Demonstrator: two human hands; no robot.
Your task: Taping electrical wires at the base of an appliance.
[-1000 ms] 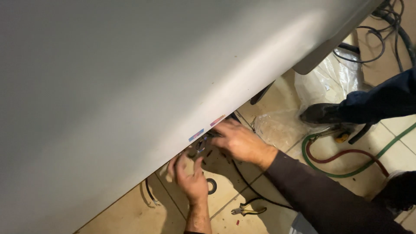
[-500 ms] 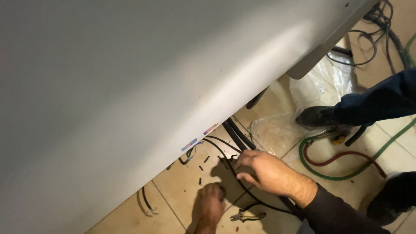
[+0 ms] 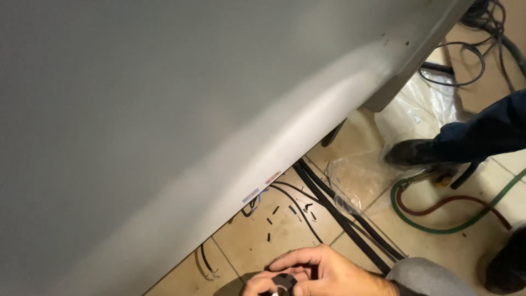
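Observation:
A large pale grey curved panel [image 3: 164,120] fills most of the view. Both my hands are together at the bottom edge, low over the tiled floor. My right hand [image 3: 329,271] curls over a small black tape roll [image 3: 284,282]. Only the fingers of my left hand [image 3: 256,285] show, gripping the same roll from the left. Black cables [image 3: 339,216] run across the tiles just beyond my hands and pass under the panel. Small black offcuts [image 3: 290,211] lie scattered on the floor by the panel's edge.
Another person's dark shoe [image 3: 411,153] and blue trouser leg [image 3: 487,131] stand at the right. A green hose [image 3: 438,226] and a red hose [image 3: 460,204] loop on the tiles beside crumpled clear plastic [image 3: 356,175]. Another dark shoe [image 3: 507,263] sits at the bottom right.
Both hands have pulled back from the panel's lower edge towards me and met at the bottom of the view, now holding the black roll. The view has shifted slightly.

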